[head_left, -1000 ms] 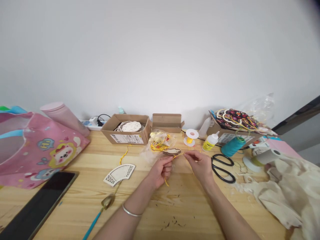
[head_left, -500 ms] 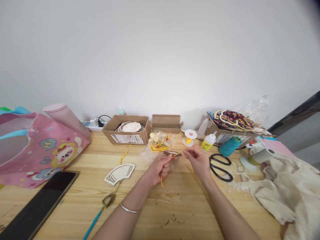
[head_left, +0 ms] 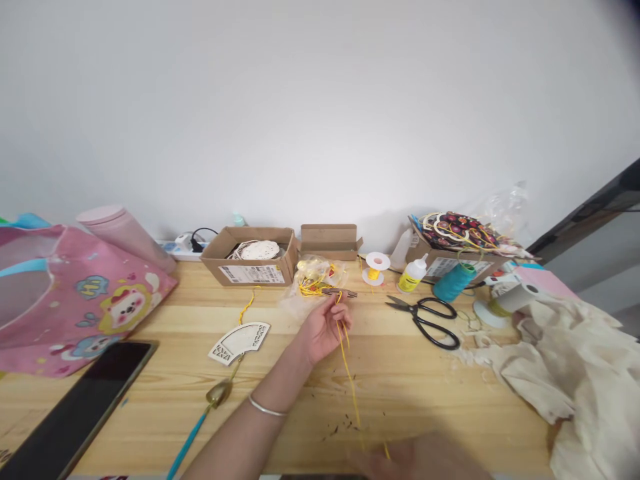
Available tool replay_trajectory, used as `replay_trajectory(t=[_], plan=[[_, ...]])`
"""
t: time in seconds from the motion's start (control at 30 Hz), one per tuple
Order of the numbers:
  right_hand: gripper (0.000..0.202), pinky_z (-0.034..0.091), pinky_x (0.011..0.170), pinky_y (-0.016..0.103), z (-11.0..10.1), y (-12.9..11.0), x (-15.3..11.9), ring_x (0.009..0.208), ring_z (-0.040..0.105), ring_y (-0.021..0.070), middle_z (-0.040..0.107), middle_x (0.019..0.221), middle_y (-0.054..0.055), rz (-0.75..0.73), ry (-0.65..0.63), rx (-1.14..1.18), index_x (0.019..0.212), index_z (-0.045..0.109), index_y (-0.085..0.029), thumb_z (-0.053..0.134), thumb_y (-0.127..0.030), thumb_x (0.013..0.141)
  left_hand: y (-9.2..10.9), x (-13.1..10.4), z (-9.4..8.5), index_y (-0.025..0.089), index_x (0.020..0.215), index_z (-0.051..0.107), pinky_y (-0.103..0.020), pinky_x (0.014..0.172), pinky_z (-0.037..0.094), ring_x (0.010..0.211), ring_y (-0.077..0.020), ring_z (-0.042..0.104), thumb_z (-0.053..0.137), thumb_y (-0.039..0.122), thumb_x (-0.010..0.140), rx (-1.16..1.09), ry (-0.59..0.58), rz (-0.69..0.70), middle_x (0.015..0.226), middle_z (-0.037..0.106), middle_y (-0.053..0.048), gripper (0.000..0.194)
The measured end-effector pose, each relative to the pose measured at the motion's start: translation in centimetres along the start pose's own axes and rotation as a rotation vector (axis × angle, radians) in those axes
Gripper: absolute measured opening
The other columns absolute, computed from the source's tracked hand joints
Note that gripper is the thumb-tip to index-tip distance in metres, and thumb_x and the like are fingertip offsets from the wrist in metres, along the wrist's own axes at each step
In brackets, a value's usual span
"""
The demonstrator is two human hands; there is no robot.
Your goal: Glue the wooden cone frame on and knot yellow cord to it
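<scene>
My left hand (head_left: pixel 330 328) is closed in a pinch around a thin, dark-edged flat piece (head_left: pixel 350 294), seen almost edge-on, with yellow cord (head_left: pixel 351 383) looped at it. From there the cord runs nearly straight down toward the table's front edge, and a shorter strand hangs beside the left fingers. At the bottom of the view my right hand (head_left: pixel 400 459) is blurred by motion, with the cord leading into its fingers and a bit of yellow showing past them. Black-handled scissors (head_left: pixel 420 319) lie right of the left hand, blades partly apart.
Behind stand a cardboard box (head_left: pixel 250 273), a bag of yellow cords (head_left: pixel 313 283), a spool (head_left: pixel 376 270) and a glue bottle (head_left: pixel 413 275). Left are a fan-shaped wooden piece (head_left: pixel 240 342), a tassel (head_left: pixel 193 433) and a phone (head_left: pixel 75 413). Cream cloth (head_left: pixel 575 373) lies right.
My right hand has moved from beside the left hand down to the bottom edge, drawing the yellow cord out long. The scissors' blades are now uncovered. My left hand keeps its pinch.
</scene>
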State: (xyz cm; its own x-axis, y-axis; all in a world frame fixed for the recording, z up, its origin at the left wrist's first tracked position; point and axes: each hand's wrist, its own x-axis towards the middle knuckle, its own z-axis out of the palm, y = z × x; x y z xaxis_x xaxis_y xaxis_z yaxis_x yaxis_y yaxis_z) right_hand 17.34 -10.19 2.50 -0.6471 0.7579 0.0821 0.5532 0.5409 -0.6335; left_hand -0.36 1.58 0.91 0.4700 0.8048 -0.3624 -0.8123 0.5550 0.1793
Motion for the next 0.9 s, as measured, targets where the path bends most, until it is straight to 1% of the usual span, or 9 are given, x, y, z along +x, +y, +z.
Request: replay_trajectory(t=[0.1, 0.2, 0.33, 0.4, 0.47, 0.67, 0.73, 0.8, 0.9], plan=[[0.027, 0.033, 0.041, 0.02, -3.0, 0.6, -0.6, 0.047, 0.055, 0.0118, 0.065, 0.064, -0.002, -0.001, 0.046, -0.062, 0.089, 0.061, -0.033, 0.058, -0.036, 0.063, 0.0, 0.1, -0.2, 0.01, 0.086, 0.054, -0.013, 0.044, 0.036, 0.037, -0.0015, 0.03, 0.039, 0.023, 0.082, 0.018, -0.021, 0.003, 0.044, 0.025, 0.008, 0.02], [0.024, 0.033, 0.041, 0.021, -5.6, 1.6, 1.1, 0.04, 0.051, 0.0109, 0.062, 0.057, -0.001, 0.241, 0.238, -0.232, 0.09, 0.062, -0.028, 0.052, -0.039, 0.07, -0.3, 0.2, -0.5, 0.012, 0.084, 0.052, -0.012, 0.044, 0.034, 0.037, -0.0011, 0.027, 0.043, 0.019, 0.081, 0.061, -0.02, 0.046, 0.046, 0.022, 0.009, 0.012], [0.034, 0.031, 0.043, 0.023, -6.2, 3.3, 5.4, 0.049, 0.053, 0.014, 0.063, 0.064, 0.002, 0.33, 0.322, -0.236, 0.088, 0.064, -0.024, 0.053, -0.048, 0.066, -0.6, -0.1, -0.4, 0.012, 0.078, 0.05, -0.011, 0.039, 0.026, 0.038, -0.0014, 0.024, 0.048, 0.02, 0.078, 0.172, -0.05, 0.059, 0.048, 0.018, 0.009, 0.008], [0.04, 0.031, 0.044, 0.023, -5.4, 4.0, 7.8, 0.049, 0.051, 0.0128, 0.06, 0.057, 0.002, 0.319, 0.205, -0.002, 0.07, 0.066, -0.021, 0.04, -0.05, 0.075, -0.6, -0.6, 0.0, 0.013, 0.078, 0.05, -0.011, 0.035, 0.017, 0.037, -0.0018, 0.019, 0.049, 0.024, 0.077, 0.307, -0.064, 0.078, 0.048, 0.015, 0.009, 0.011], [0.054, 0.031, 0.043, 0.022, -4.3, 4.6, 9.8, 0.044, 0.046, 0.0102, 0.057, 0.052, 0.002, 0.323, 0.061, 0.369, 0.063, 0.065, -0.017, 0.027, -0.052, 0.079, -0.7, -1.2, 0.7, 0.014, 0.078, 0.05, -0.013, 0.034, 0.011, 0.036, -0.0021, 0.014, 0.049, 0.028, 0.076, 0.493, -0.082, 0.106, 0.047, 0.014, 0.009, 0.014], [0.044, 0.037, 0.053, 0.021, -2.0, 4.9, 11.6, 0.052, 0.049, 0.0093, 0.053, 0.05, -0.002, 0.409, -0.022, 1.286, 0.065, 0.058, -0.016, 0.036, -0.053, 0.076, -1.5, -3.1, 2.4, 0.013, 0.068, 0.051, -0.017, 0.037, 0.009, 0.037, -0.0024, 0.014, 0.049, 0.037, 0.074, 0.996, -0.158, 0.019, 0.044, 0.022, 0.008, 0.025], [0.034, 0.039, 0.056, 0.021, -2.0, 4.8, 11.4, 0.053, 0.049, 0.0095, 0.052, 0.048, -0.002, 0.383, 0.011, 1.428, 0.07, 0.059, -0.016, 0.045, -0.047, 0.074, -1.8, -3.2, 2.3, 0.013, 0.07, 0.053, -0.017, 0.038, 0.012, 0.037, -0.0026, 0.017, 0.05, 0.037, 0.072, 1.072, -0.141, -0.007, 0.043, 0.025, 0.008, 0.024], [0.026, 0.039, 0.056, 0.02, -2.4, 4.6, 11.1, 0.054, 0.05, 0.0096, 0.052, 0.049, -0.002, 0.374, 0.116, 1.469, 0.072, 0.06, -0.015, 0.053, -0.04, 0.071, -2.0, -3.0, 2.0, 0.012, 0.073, 0.056, -0.018, 0.041, 0.022, 0.04, -0.0043, 0.03, 0.051, 0.035, 0.071, 1.097, -0.144, 0.008, 0.045, 0.037, 0.005, 0.024], [0.025, 0.038, 0.053, 0.021, -3.4, 4.5, 11.0, 0.054, 0.049, 0.01, 0.055, 0.054, 0.0, 0.354, 0.327, 1.403, 0.068, 0.06, -0.014, 0.057, -0.039, 0.067, -2.0, -2.6, 1.8, 0.015, 0.083, 0.062, -0.027, 0.067, 0.036, 0.075, -0.015, 0.052, 0.053, 0.028, 0.068, 1.095, -0.156, 0.104, 0.08, 0.06, -0.006, 0.022]])
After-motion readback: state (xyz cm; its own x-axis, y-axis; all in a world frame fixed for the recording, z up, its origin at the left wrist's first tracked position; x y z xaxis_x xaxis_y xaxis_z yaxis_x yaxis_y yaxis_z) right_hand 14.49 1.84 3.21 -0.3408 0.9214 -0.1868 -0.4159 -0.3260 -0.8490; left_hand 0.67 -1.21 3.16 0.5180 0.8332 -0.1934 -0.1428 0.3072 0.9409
